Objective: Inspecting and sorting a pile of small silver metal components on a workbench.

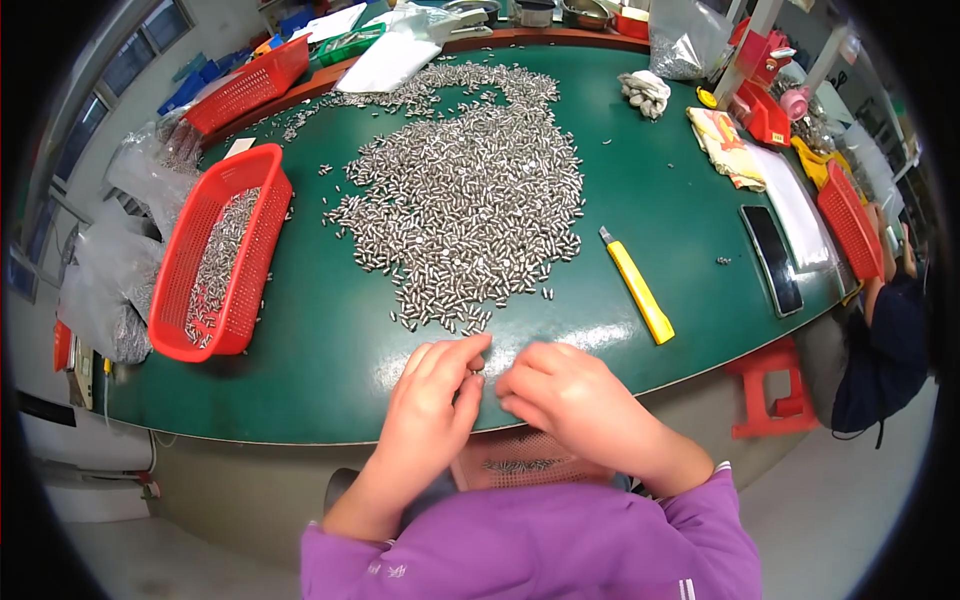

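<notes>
A large heap of small silver metal pins (470,200) covers the middle of the green table (330,340). My left hand (430,405) rests at the table's near edge, its fingertips pinching a few pins just below the heap. My right hand (565,395) is beside it, fingers curled, fingertips meeting the left hand's; what it holds is hidden. Under both hands, off the table edge, sits a pinkish perforated tray (525,462) with some pins on it.
A red basket (255,260) holding pins stands at the left; another red basket (250,85) sits far left. A yellow utility knife (637,286) lies right of the heap, a dark phone (772,260) further right. Plastic bags, cloths and red tools ring the far edge. A person sits at the right.
</notes>
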Available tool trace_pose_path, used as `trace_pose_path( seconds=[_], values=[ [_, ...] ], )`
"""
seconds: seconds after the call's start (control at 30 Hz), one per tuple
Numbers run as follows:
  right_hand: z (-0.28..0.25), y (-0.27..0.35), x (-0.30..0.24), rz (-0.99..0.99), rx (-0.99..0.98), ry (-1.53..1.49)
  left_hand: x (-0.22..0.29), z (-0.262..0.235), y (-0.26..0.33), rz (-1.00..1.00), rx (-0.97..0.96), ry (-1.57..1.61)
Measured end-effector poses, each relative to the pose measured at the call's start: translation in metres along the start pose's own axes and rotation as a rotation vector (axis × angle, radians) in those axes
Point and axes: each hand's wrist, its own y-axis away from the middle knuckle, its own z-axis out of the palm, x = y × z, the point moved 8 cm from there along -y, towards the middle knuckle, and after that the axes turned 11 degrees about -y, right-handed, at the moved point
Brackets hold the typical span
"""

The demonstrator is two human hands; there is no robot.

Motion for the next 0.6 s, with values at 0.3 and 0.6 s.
trace_pose_path(
  seconds=[0.3, 0.6],
  values=[
    [-0.021, -0.02, 0.001, -0.008, 0.166, 0.092, 0.0, 0.005, -0.013, 0.014, 0.153, -0.176],
    [-0.006, -0.014, 0.012, 0.006, 0.187, -0.01, -0.003, 0.009, -0.006, -0.024, 0.043, 0.037]
  ],
)
